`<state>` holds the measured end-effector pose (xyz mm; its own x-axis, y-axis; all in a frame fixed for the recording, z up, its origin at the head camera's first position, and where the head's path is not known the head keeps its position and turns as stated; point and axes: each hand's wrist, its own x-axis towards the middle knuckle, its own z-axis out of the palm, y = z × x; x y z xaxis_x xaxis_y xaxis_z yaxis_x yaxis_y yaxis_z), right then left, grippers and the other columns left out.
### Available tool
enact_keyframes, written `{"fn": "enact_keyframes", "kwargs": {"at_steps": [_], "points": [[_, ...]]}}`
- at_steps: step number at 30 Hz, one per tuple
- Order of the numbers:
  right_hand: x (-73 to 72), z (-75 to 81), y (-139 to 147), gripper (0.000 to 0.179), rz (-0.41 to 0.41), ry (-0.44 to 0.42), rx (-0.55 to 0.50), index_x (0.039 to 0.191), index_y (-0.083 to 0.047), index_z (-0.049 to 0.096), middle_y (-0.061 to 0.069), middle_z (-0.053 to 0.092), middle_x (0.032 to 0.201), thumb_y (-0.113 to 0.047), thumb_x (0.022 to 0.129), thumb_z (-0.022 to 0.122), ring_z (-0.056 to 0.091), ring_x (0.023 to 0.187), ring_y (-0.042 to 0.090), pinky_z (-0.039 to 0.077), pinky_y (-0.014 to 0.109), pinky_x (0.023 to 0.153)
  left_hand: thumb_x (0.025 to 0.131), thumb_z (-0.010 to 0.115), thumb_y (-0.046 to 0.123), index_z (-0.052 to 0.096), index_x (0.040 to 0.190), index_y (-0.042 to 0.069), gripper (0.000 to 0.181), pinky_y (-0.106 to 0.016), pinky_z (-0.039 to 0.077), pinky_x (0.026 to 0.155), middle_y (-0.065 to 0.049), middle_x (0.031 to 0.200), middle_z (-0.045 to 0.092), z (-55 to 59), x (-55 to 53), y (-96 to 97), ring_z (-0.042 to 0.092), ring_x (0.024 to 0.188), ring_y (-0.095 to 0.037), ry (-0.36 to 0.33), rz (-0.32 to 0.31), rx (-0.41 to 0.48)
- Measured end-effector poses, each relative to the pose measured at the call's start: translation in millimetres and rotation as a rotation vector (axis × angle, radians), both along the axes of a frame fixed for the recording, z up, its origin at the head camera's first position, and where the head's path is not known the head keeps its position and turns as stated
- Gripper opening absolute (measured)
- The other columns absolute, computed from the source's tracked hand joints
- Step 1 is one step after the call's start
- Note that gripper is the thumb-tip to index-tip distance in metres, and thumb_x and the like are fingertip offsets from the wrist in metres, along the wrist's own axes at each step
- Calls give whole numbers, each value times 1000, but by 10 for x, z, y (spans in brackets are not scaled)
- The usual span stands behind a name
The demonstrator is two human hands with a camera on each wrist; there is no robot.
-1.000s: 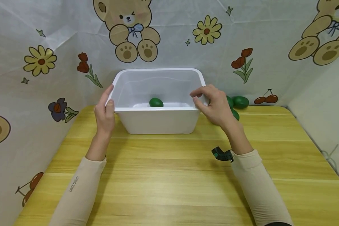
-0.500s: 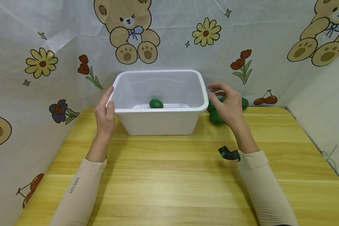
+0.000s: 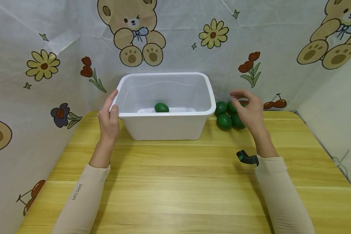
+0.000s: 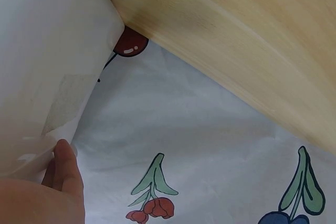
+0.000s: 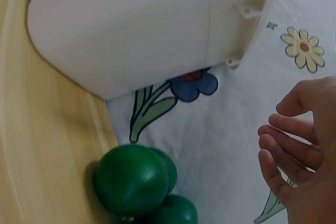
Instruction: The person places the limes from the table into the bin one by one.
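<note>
We face a wood-grained tabletop (image 3: pixel 169 185) backed by a bear-printed cloth (image 3: pixel 178 16). One green oval (image 3: pixel 162 107) lies inside the white bin (image 3: pixel 163 127); more green ovals (image 3: pixel 224 121) cluster just beside its right end, partly hidden by our right hand (image 3: pixel 250 110), its fingers (image 5: pixel 291 145) loosely curved and parted. Our left hand (image 3: pixel 108 122) pinches the bin's left rim.

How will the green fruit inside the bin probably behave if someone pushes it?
The fruit would likely roll, since it is rounded. The bin should contain it, having raised walls. The smooth-looking skin may be slightly slippery.
</note>
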<state>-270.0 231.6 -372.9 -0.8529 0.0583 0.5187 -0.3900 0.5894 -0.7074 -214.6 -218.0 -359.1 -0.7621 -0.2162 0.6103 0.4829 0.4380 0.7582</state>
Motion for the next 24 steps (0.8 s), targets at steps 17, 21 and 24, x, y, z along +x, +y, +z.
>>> {"fn": "enact_keyframes", "kwargs": {"at_steps": [17,21,24], "points": [[-53,-310,354,32,-161,-223,78,122,0,75,23,75,116,-21,99,67,67,98,23,44,17,80,102,39,22,57,152,9,55,-26,51,108,-4,151,62,-282,-249,-210,61,136,-27,20,18,-12],[-52,-355,446,33,-166,-327,50,122,2,73,23,72,118,-20,99,68,61,91,10,45,12,72,102,41,25,58,152,12,55,-27,51,109,-2,151,62,-300,-265,-221,61,136,-24,21,9,-15],[-28,-344,511,40,-151,-448,54,127,3,70,23,69,122,-27,100,67,60,96,14,46,12,69,102,41,25,58,152,11,54,-28,51,109,-3,151,62,-295,-263,-212,62,136,-25,27,4,-18]]}}
